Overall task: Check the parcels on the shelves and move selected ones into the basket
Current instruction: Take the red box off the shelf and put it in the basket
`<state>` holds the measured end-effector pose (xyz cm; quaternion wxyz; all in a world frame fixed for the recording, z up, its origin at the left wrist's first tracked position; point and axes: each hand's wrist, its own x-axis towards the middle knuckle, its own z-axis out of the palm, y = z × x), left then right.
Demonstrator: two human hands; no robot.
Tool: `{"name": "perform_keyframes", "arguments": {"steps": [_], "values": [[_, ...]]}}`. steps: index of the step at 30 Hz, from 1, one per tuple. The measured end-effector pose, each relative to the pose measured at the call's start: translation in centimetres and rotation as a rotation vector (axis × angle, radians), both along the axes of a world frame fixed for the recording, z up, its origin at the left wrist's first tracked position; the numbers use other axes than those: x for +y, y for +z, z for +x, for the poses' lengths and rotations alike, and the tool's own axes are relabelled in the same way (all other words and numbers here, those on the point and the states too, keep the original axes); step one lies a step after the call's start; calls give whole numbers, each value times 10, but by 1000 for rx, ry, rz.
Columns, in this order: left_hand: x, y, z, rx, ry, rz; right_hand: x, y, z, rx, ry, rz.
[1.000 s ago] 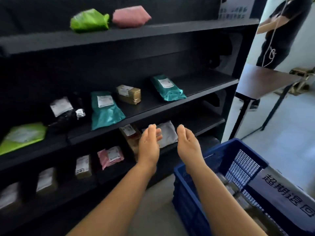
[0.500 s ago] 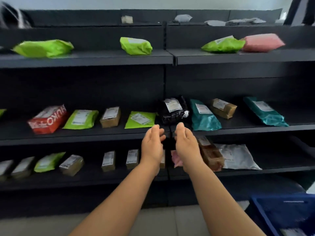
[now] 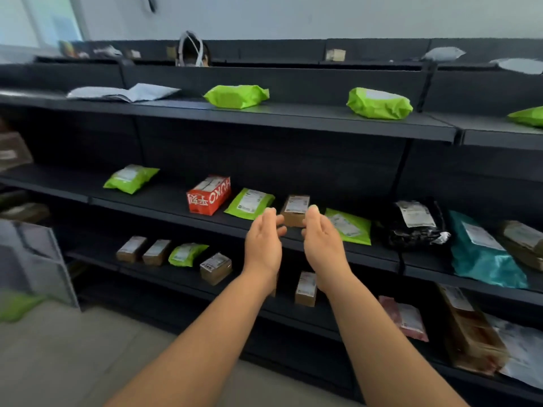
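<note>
Black shelves (image 3: 293, 118) carry parcels. On the middle shelf lie a red box (image 3: 209, 195), a green bag (image 3: 249, 203), a small brown box (image 3: 295, 210), another green bag (image 3: 349, 226), a black bag (image 3: 414, 224) and a teal bag (image 3: 482, 254). My left hand (image 3: 263, 242) and my right hand (image 3: 321, 240) are stretched out side by side in front of the small brown box, palms facing each other, fingers relaxed, holding nothing. The basket is out of view.
The top shelf holds a grey mailer (image 3: 126, 92) and green bags (image 3: 236, 96). The lower shelf has several small brown boxes (image 3: 216, 267), a pink bag (image 3: 407, 317) and a long brown box (image 3: 470, 330). A person's head (image 3: 192, 54) shows behind the shelves.
My view has swung left along the shelves; the blue basket has left the frame. Both hands stay raised and empty, now in front of the small brown box.
</note>
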<state>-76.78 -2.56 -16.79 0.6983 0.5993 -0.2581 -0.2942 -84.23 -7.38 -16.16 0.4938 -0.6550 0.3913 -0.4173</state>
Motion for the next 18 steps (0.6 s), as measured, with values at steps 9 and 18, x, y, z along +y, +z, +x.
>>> {"name": "perform_keyframes", "arguments": {"steps": [9, 18], "values": [[-8, -2, 90, -15, 144, 6, -21, 0, 99, 22, 162, 75], [-72, -6, 189, -19, 267, 31, -89, -6, 204, -12, 279, 161]]}}
